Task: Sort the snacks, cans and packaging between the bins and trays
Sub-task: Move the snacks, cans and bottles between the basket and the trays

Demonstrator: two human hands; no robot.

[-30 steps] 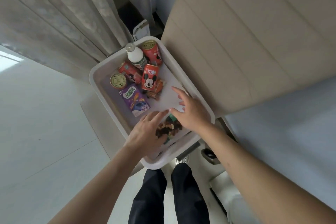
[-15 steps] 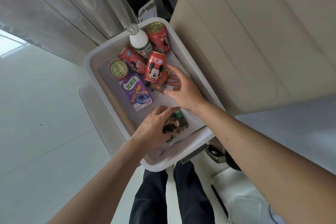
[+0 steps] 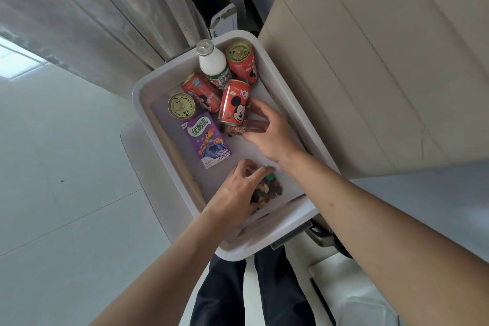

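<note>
Reaching farther up the white bin [image 3: 138, 95], the right hand [image 3: 275, 137] closes thumb and fingers on a small snack wrapper [image 3: 234, 129] beside the Mickey can [image 3: 234, 103] while the left hand [image 3: 232, 196] pinches the nut-mix packet [image 3: 268, 190] at the near end; judged mid-pickup, both need lifting clear next.

Pale tiled floor [image 3: 66, 193], grey curtains [image 3: 105, 21], beige headboard [image 3: 383, 47]
</note>
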